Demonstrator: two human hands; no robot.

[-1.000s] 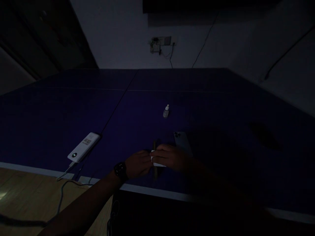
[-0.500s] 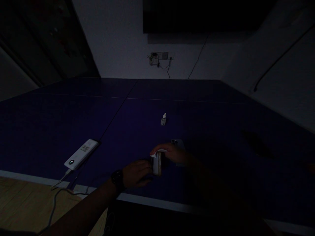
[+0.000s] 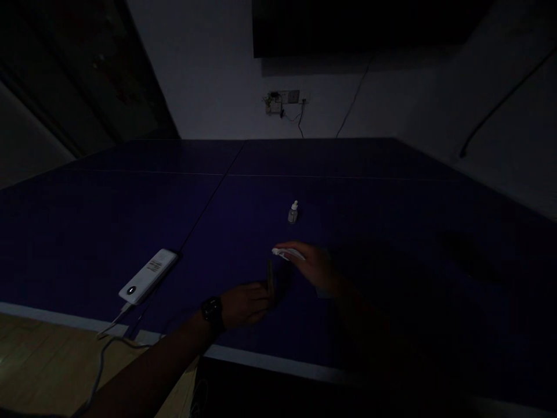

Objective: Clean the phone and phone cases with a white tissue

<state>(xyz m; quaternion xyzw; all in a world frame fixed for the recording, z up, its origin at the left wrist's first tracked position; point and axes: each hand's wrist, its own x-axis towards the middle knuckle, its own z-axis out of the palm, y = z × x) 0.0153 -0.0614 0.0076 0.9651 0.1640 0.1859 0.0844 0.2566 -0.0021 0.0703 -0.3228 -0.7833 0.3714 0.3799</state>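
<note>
Low over the dark blue table, my left hand, with a black watch on its wrist, is closed on a thin flat phone-like slab. The slab stands nearly edge-on to me, so its faces hardly show. To its upper right, my right hand pinches a folded white wipe, apart from the slab. Beneath the right hand lies a pale phone, mostly covered. Beyond the hands stands a small clear dropper bottle with a white top.
At left, a white power bank with a lit display lies on the table, its cable hanging over the front edge. A dark flat object lies at right. Wall sockets and a black screen are at the back. The room is very dim.
My right hand with the wipe has lifted off the slab, up and slightly right. The slab has turned from showing its pale face to nearly edge-on in my left hand.
</note>
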